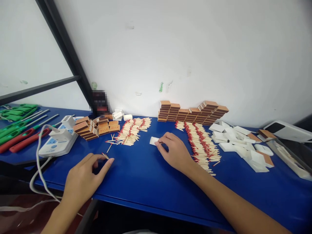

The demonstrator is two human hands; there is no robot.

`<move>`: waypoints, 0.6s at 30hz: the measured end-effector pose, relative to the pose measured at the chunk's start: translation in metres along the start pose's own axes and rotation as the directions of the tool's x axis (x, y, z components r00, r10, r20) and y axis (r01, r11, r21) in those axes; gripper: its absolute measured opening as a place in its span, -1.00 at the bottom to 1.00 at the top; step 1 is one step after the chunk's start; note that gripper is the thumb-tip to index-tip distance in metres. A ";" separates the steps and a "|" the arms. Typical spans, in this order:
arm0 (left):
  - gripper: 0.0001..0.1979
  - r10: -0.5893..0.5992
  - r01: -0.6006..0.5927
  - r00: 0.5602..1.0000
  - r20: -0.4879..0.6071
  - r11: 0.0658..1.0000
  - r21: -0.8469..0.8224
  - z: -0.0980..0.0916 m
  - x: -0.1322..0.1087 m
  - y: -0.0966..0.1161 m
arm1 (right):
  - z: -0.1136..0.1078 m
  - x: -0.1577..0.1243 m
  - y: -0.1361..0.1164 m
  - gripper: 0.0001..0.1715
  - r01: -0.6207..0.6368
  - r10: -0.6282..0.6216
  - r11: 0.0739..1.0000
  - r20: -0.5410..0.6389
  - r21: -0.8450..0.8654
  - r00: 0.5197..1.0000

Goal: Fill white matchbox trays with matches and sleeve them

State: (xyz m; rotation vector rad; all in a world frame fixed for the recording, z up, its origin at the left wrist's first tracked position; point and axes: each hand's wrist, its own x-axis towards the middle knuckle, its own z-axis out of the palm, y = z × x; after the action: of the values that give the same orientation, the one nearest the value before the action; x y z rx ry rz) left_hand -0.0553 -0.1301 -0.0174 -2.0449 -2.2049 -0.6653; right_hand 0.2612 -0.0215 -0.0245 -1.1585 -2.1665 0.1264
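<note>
My left hand (86, 177) rests near the front of the blue table (146, 182), its fingers pinched on a few red-tipped matches (105, 156). My right hand (174, 151) lies at the table's middle with its fingers closed on a small white matchbox tray (154, 140). A loose heap of matches (133, 129) lies behind and between the hands. A second, longer heap of matches (202, 144) runs just right of my right hand.
Brown matchbox sleeves are stacked along the wall (192, 113) and piled at the left (94, 126). White inner trays (243, 146) are scattered at the right. A white power strip (57, 139) with its cable and green and red tools (17, 125) lie far left.
</note>
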 end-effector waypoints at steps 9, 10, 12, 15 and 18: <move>-0.65 0.308 -0.307 0.951 0.000 0.947 -0.094 -0.005 0.027 -0.040 | 0.000 -0.001 0.000 -0.76 0.018 -0.019 0.999 0.010 0.027 1.000; -0.65 0.357 -0.352 0.933 0.037 0.930 -0.106 -0.005 0.034 -0.045 | 0.000 -0.001 -0.001 -0.76 0.019 -0.020 0.999 0.025 0.032 0.999; -0.67 0.429 -0.421 0.899 0.089 0.902 -0.091 -0.005 0.048 -0.051 | 0.000 -0.001 -0.002 -0.76 0.009 -0.011 0.999 0.049 0.040 0.999; -0.68 0.479 -0.477 0.861 0.170 0.877 -0.057 -0.006 0.065 -0.048 | 0.001 -0.001 -0.001 -0.77 -0.022 0.020 0.999 0.052 0.044 0.998; -0.66 0.479 -0.479 0.844 0.240 0.875 -0.062 -0.005 0.077 -0.036 | 0.001 0.000 0.002 -0.77 -0.049 0.047 0.997 0.035 0.059 0.998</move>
State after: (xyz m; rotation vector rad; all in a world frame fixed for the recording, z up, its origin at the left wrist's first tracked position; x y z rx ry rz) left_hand -0.1000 -0.0608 0.0034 -2.6576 -1.6569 -0.3679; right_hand 0.2618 -0.0205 -0.0265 -1.1823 -2.1499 0.2313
